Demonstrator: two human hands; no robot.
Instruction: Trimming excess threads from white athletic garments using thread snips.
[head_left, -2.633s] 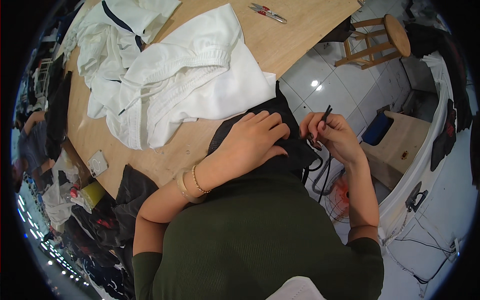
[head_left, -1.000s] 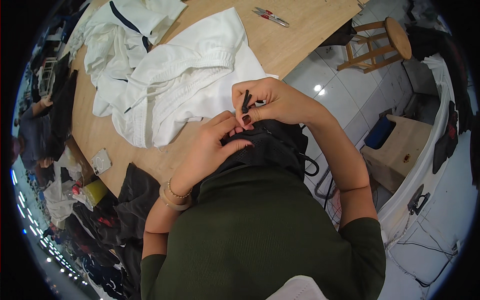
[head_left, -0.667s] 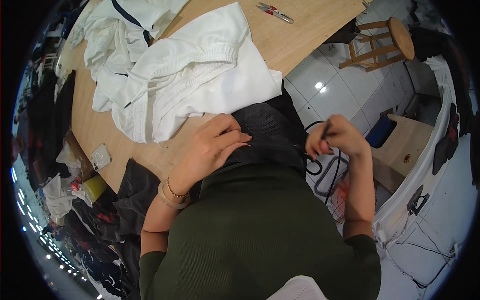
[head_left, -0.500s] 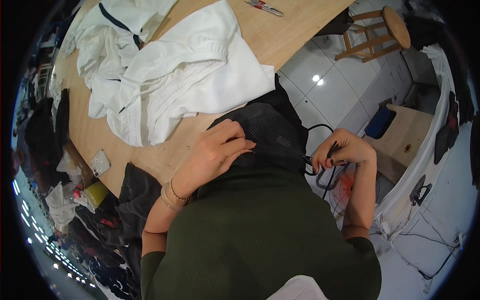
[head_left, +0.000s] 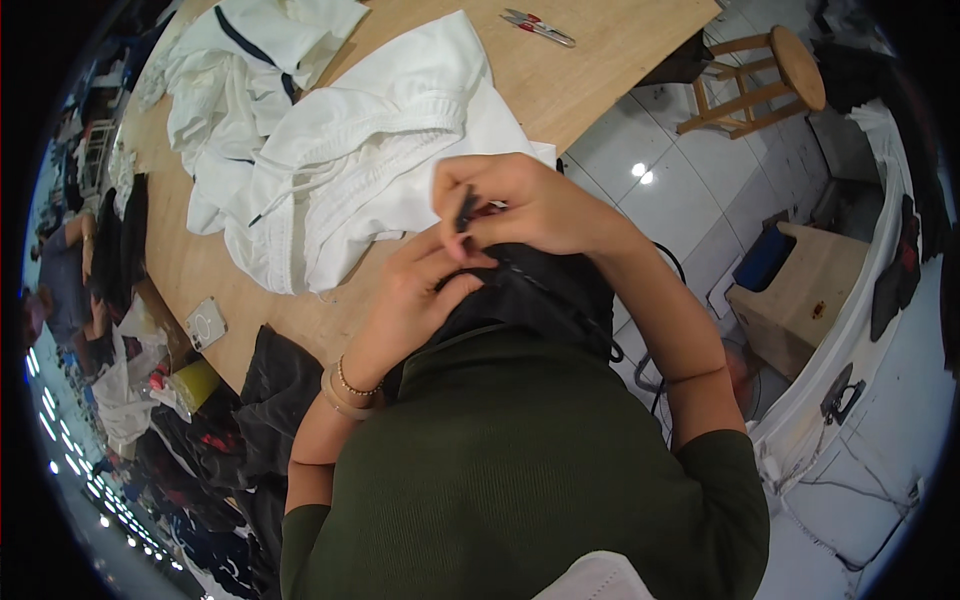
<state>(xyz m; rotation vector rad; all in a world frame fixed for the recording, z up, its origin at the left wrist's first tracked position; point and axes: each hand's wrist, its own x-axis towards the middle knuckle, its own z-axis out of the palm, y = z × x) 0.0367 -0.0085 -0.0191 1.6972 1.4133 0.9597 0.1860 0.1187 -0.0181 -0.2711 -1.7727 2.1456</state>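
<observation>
Right hand (head_left: 535, 205), fingers pinched on a small dark slim tool (head_left: 466, 210), held over black fabric garment (head_left: 545, 300) at the light wooden bench (head_left: 600, 70) edge, against the person's chest. Left hand (head_left: 425, 290), fingers curled, gripping the black fabric just below the tool. White crumpled garments (head_left: 370, 170) lie beside on bench; small thread snips (head_left: 538, 27) far up.

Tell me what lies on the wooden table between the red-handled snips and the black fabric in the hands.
In the head view, rumpled white garments lie between the red-handled snips and the black fabric; bare wooden table surrounds the snips.
</observation>
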